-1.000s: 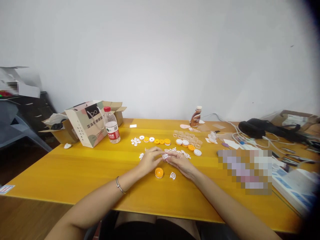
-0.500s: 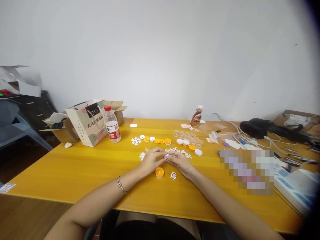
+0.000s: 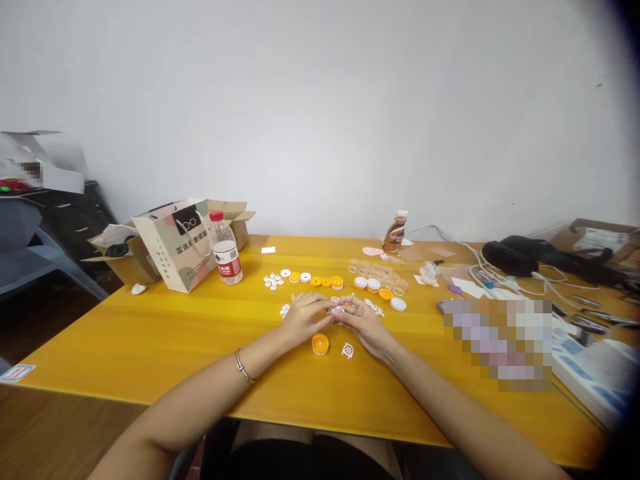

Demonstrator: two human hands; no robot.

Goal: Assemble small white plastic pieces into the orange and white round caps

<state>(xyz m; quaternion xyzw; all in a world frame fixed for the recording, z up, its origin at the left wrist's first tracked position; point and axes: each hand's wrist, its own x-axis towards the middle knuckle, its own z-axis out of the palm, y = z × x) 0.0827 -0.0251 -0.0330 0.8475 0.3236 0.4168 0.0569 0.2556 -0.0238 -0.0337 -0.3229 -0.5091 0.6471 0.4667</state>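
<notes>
My left hand (image 3: 304, 317) and my right hand (image 3: 367, 323) meet fingertip to fingertip over a heap of small white wheel-shaped plastic pieces (image 3: 374, 308) on the yellow table (image 3: 150, 340). Both pinch at one white piece (image 3: 336, 309) between them. Just in front of the hands lie an orange round cap (image 3: 320, 344) and a single white wheel piece (image 3: 347, 350). A thin bracelet sits on my left wrist.
Behind the hands runs a row of orange and white caps (image 3: 320, 281) and clear rings (image 3: 380, 272). A water bottle (image 3: 223, 248), paper bag (image 3: 175, 244) and cardboard box stand at the left. A brown drink bottle (image 3: 395, 232), cables and a black bag (image 3: 530, 256) lie at the right.
My hands stay together over the heap, fingers shifting slightly on the white piece. The camera drifted a little.
</notes>
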